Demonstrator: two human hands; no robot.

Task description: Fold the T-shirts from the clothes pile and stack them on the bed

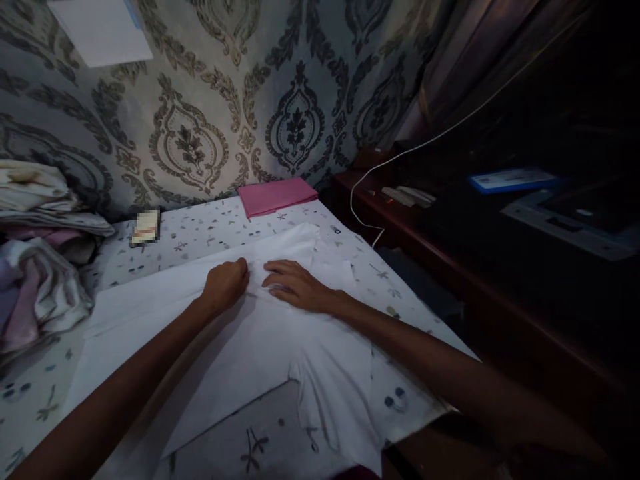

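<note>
A white shirt (260, 333) lies spread over the patterned bed sheet, its short sleeve trailing toward the near right. My left hand (226, 285) is closed on the shirt's fabric near its upper middle, thumb and fingers pressed together. Just to the right, my right hand (297, 285) rests on the same cloth, fingers stretched out and slightly bent, a little apart from one another. Small wrinkles run through the fabric between the two hands.
A folded pink cloth (277, 197) lies by the wall, with a phone-like item (145, 227), partly blurred, to its left. Piled clothes (45, 280) sit at the left. A dark red table (500, 320) stands at the right, a white cable (430, 141) hanging beside it.
</note>
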